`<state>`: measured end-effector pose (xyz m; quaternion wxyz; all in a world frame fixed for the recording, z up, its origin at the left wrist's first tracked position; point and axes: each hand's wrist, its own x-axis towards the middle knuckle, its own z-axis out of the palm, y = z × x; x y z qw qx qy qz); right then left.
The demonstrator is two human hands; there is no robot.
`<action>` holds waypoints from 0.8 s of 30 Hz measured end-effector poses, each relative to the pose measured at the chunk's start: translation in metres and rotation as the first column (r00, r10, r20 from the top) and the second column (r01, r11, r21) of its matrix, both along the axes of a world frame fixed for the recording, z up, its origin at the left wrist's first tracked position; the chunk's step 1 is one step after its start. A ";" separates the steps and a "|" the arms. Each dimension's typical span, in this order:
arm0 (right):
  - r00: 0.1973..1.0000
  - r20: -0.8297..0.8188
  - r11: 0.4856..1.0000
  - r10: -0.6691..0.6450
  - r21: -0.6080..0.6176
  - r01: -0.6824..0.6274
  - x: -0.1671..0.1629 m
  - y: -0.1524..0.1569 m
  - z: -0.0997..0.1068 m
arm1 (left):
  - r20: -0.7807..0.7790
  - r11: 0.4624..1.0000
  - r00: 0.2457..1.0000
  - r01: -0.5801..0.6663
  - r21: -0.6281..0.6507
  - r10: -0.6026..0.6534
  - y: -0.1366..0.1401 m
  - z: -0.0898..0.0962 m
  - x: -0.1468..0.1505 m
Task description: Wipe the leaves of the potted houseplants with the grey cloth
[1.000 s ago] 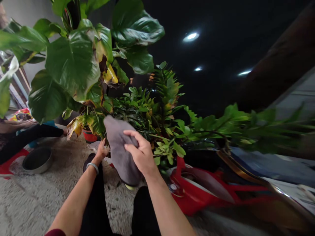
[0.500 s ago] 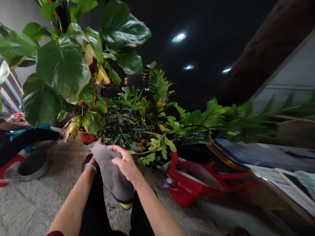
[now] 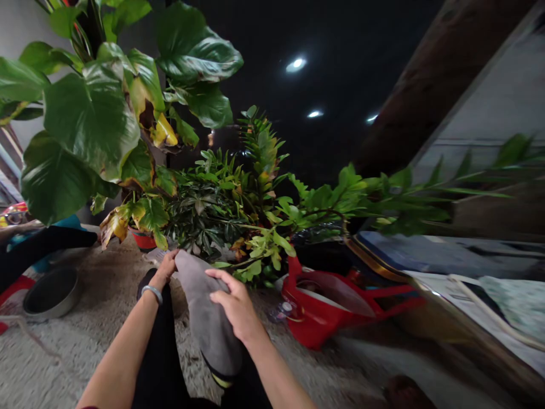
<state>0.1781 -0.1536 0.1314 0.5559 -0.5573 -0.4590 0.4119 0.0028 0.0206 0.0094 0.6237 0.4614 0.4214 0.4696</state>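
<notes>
A long, soft grey fabric piece (image 3: 206,312), shaped somewhat like a sock, lies above my lap, narrow end pointing away. Its near end has a black edge and a yellow-green strip. At the far tip, my left hand (image 3: 164,272), with a grey bangle on the wrist, is closed on the fabric; some of its fingers are hidden. My right hand (image 3: 236,304) grips the right side, thumb and a finger showing on top of the cloth, the other fingers hidden beneath.
Leafy potted plants (image 3: 204,210) stand ahead, one in a red pot (image 3: 143,240). To the right is a red bag (image 3: 313,326), beside a surface with papers (image 3: 451,295). At left, a grey basin (image 3: 55,307) sits on the rough floor near another person's dark-clothed leg (image 3: 55,244).
The view has swung slightly right. The fabric's tip now shows at the right of my left hand, where it earlier covered that hand's fingers. Both hands stay on the grey fabric.
</notes>
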 end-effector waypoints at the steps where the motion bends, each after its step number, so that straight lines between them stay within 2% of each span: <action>1: 0.999 -0.038 1.000 -0.024 0.017 0.025 0.012 -0.007 0.012 | 0.030 1.000 0.999 0.021 -0.018 -0.020 0.000 0.001 0.002; 3: 0.985 -0.088 0.982 -0.152 0.102 0.160 0.034 -0.003 0.040 | 0.087 0.998 0.995 0.052 -0.037 -0.049 -0.002 0.004 0.005; 5: 0.941 -0.119 0.920 -0.317 0.203 0.336 0.049 0.020 0.061 | 0.191 0.998 0.981 0.044 -0.054 -0.033 -0.003 0.008 0.008; 6: 0.920 -0.145 0.895 -0.364 0.221 0.389 0.052 0.036 0.066 | 0.246 0.997 0.969 0.039 -0.064 -0.022 -0.005 0.010 0.010; 7: 0.910 -0.174 0.892 -0.377 0.197 0.407 0.051 0.050 0.065 | 0.296 0.996 0.955 0.039 -0.074 -0.015 -0.006 0.012 0.011; 10: 0.936 -0.214 0.959 -0.279 -0.023 0.281 0.030 0.072 0.036 | 0.373 0.991 0.927 0.082 -0.109 -0.036 -0.010 0.014 0.016; 12: 0.964 -0.187 0.978 -0.188 -0.130 0.166 0.010 0.057 0.006 | 0.365 0.987 0.929 0.109 -0.122 -0.058 -0.010 0.012 0.018; 14: 0.984 -0.153 0.986 -0.096 -0.147 0.073 -0.002 0.027 -0.013 | 0.358 0.986 0.932 0.107 -0.126 -0.055 -0.009 0.009 0.019; 16: 0.992 -0.119 0.995 -0.047 -0.089 0.037 -0.002 0.000 -0.013 | 0.346 0.989 0.938 0.080 -0.127 -0.031 -0.007 0.007 0.018; 18: 0.994 -0.053 0.994 -0.099 0.044 0.102 0.011 -0.008 0.004 | 0.318 0.990 0.948 0.068 -0.124 -0.026 -0.006 0.006 0.017; 19: 0.984 -0.014 0.976 -0.175 0.129 0.176 0.020 -0.003 0.016 | 0.304 0.990 0.952 0.072 -0.123 -0.031 -0.006 0.007 0.016; 21: 0.939 0.051 0.908 -0.341 0.275 0.315 0.038 0.022 0.035 | 0.288 0.989 0.956 0.084 -0.118 -0.047 -0.007 0.008 0.015; 22: 0.918 0.070 0.886 -0.389 0.302 0.352 0.045 0.039 0.040 | 0.288 0.989 0.956 0.085 -0.118 -0.048 -0.008 0.009 0.015; 24: 0.918 0.086 0.902 -0.386 0.245 0.356 0.049 0.069 0.035 | 0.296 0.989 0.954 0.080 -0.124 -0.040 -0.010 0.010 0.016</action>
